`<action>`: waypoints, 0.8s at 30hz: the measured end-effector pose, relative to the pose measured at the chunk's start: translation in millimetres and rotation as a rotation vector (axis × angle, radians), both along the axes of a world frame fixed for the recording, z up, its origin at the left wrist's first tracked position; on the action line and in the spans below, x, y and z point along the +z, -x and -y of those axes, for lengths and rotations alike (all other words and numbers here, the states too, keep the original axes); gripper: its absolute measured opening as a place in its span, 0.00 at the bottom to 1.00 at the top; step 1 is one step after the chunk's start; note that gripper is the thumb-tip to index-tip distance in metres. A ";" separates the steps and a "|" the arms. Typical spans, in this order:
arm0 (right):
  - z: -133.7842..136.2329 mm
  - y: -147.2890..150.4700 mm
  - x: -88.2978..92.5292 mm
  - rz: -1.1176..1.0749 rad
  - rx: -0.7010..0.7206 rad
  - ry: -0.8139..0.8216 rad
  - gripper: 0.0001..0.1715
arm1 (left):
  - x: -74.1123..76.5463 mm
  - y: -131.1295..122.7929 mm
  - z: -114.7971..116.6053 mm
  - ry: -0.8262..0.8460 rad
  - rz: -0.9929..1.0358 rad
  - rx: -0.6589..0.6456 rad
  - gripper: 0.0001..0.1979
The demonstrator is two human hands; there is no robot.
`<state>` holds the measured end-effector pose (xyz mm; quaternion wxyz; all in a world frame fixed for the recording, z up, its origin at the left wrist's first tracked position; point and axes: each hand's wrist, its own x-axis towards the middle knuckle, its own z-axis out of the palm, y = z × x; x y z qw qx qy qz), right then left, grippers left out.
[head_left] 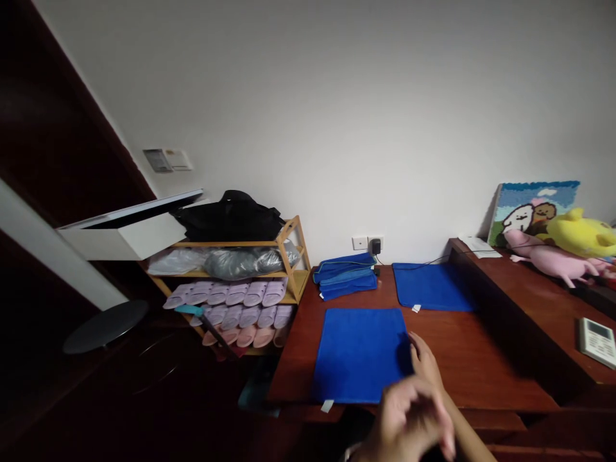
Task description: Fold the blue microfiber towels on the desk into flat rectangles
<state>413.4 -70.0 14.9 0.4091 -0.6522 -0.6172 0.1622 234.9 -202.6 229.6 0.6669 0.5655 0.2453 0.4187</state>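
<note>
A blue cloth [360, 353] is spread flat on the brown wooden table, with a small white tag at its near edge. Beside its right edge rests my right hand [424, 360], fingers stretched out and holding nothing visible. Closer to the camera, my left hand [412, 417] is raised, somewhat blurred, its fingers loosely curved and apart with nothing visible in them; it overlaps the cloth's near right corner and part of my right arm. A second blue cloth [430, 287] lies flat further back on the right. Several folded blue cloths [347, 276] are piled against the wall.
The table [481, 359] meets a raised ledge on the right, holding plush toys [553, 256], a picture [534, 199] and a white device [597, 341]. Left stands a shoe rack [289, 247] with slippers, a black bag [231, 218] and a white box [125, 237]. A stool [106, 327] is nearby.
</note>
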 end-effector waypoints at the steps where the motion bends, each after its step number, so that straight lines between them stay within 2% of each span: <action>1: -13.7 3.6 5.4 0.079 0.020 0.034 0.37 | -7.2 -0.9 -18.6 0.005 -0.021 0.046 0.23; 4: -57.6 16.7 16.4 0.319 0.065 0.198 0.38 | -45.3 6.5 -78.2 -0.045 -0.252 0.284 0.28; 5: -70.9 20.7 16.9 0.367 0.068 0.249 0.38 | -61.9 13.7 -96.3 -0.115 -0.390 0.366 0.27; 8: -99.3 28.5 9.0 0.402 0.047 0.332 0.39 | -112.4 48.3 -136.7 -0.467 -0.825 0.530 0.20; 11: -108.3 29.8 -4.0 0.434 0.035 0.352 0.40 | -153.7 87.3 -155.1 -0.672 -1.209 0.607 0.23; 14: -106.8 28.7 -11.1 0.479 0.033 0.342 0.41 | -182.6 113.4 -158.0 -0.690 -1.451 0.557 0.29; 16: -105.3 28.4 -12.0 0.493 0.025 0.343 0.42 | -194.2 121.8 -156.6 -0.676 -1.504 0.512 0.30; 18: -105.0 28.5 -11.9 0.488 0.017 0.339 0.42 | -199.2 124.9 -156.8 -0.662 -1.513 0.493 0.30; 21: -106.2 28.7 -12.8 0.463 0.021 0.334 0.43 | -195.6 119.4 -166.8 -0.654 -1.506 0.544 0.29; 24: -107.7 29.1 -14.6 0.458 0.019 0.334 0.42 | -186.5 95.0 -191.7 -0.699 -1.465 0.568 0.28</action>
